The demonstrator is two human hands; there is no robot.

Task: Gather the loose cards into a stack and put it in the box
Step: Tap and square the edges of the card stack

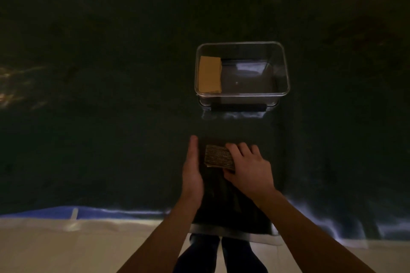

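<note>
A stack of patterned cards (pixel 216 157) lies on the dark cloth near the table's front edge. My right hand (pixel 249 166) rests on its right side, fingers curled over the top and thumb at the near edge. My left hand (pixel 192 168) stands edge-on just left of the stack, palm facing it, fingers straight, with a small gap between them. Farther back sits a clear plastic box (pixel 280 97), open at the top. Inside it, against the left wall, lies a tan stack of cards (pixel 209 74).
The dark green cloth (pixel 111 95) covers the whole table and hangs over the front edge. A clear lid edge (pixel 233 231) shows under my forearms. The pale floor and my feet are below.
</note>
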